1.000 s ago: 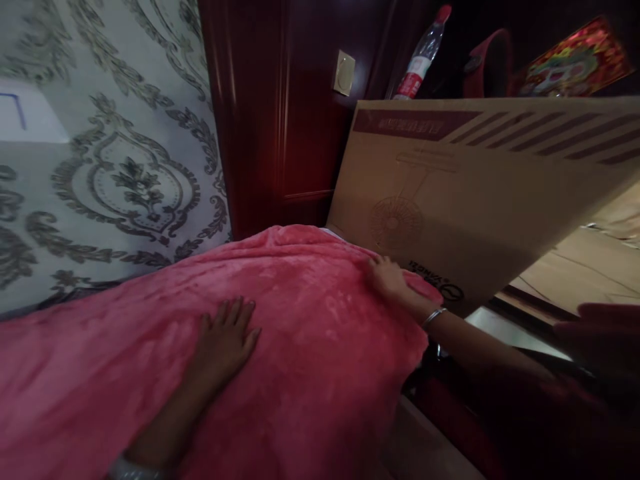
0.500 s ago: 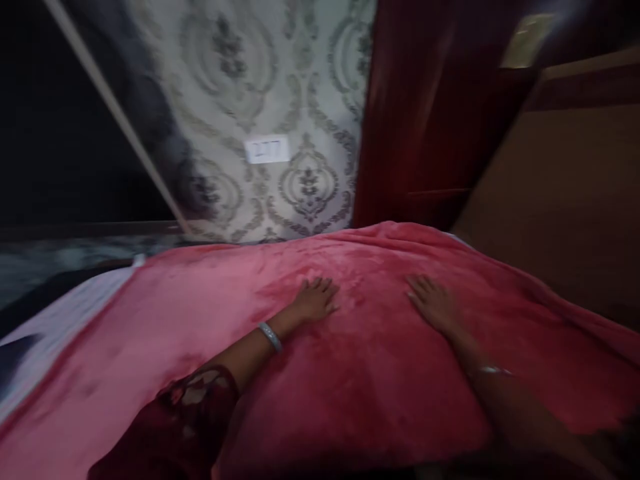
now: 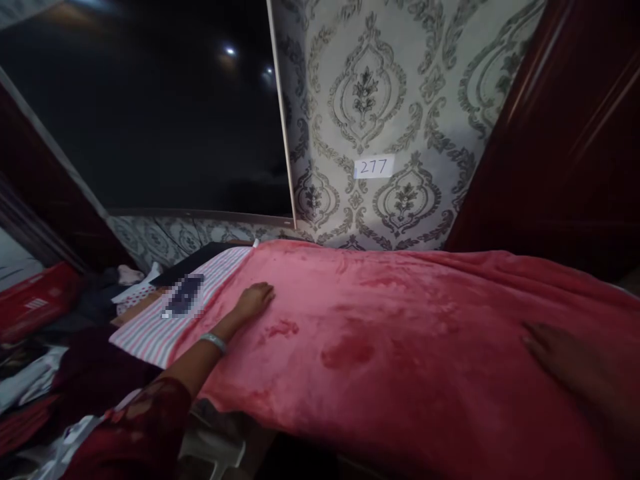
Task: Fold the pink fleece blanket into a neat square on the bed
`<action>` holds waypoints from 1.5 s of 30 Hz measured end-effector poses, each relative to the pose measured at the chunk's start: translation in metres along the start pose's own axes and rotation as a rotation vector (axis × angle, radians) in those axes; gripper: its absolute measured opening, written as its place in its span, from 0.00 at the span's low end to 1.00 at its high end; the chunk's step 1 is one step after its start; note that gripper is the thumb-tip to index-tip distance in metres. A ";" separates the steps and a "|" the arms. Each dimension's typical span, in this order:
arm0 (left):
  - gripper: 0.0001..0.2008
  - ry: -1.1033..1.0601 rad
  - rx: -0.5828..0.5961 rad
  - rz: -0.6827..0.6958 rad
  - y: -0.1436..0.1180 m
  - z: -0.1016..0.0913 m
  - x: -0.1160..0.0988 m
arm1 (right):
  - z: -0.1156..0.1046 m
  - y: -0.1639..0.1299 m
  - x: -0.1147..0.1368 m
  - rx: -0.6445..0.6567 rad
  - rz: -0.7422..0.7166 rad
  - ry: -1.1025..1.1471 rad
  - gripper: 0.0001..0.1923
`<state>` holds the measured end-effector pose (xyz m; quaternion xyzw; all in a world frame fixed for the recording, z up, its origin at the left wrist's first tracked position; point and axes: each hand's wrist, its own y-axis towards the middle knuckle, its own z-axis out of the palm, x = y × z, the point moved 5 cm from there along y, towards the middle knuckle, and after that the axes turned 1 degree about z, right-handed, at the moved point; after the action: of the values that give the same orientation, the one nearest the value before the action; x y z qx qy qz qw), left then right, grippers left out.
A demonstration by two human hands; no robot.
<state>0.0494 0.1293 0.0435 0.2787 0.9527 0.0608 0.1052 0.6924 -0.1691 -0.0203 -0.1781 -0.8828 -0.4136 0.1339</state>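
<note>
A pink fleece blanket lies spread over a bed. My left hand rests on the blanket's left edge, fingers curled down on the cloth, next to a striped sheet. My right hand lies flat on the blanket at the right, fingers apart, dark and partly blurred. Neither hand grips anything that I can see. A silver bangle sits on my left wrist.
Patterned wallpaper with a small label reading 277 is behind the bed. A dark window or screen is at the left. Dark red wood panelling is at the right. Clothes and a red box lie at the far left.
The view has swung left, away from the cardboard box. My left hand slid leftward to the blanket's edge. My right hand moved rightward across the blanket.
</note>
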 end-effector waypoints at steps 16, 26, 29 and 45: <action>0.07 -0.362 -0.048 0.254 0.082 0.026 -0.028 | 0.124 0.038 0.216 0.430 0.028 0.445 0.08; 0.06 -0.278 -0.115 0.253 0.081 0.032 -0.037 | 0.160 0.021 0.239 0.499 -0.025 0.435 0.04; 0.06 -0.265 -0.206 0.239 0.078 0.026 -0.041 | 0.157 0.018 0.238 0.471 -0.051 0.412 0.05; 0.08 -0.107 -0.399 0.160 0.067 0.007 -0.052 | 0.145 0.010 0.283 0.381 -0.368 0.243 0.23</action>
<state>0.1290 0.1577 0.0568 0.3300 0.8896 0.2414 0.2037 0.4288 0.0072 0.0046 0.0642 -0.9395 -0.2760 0.1924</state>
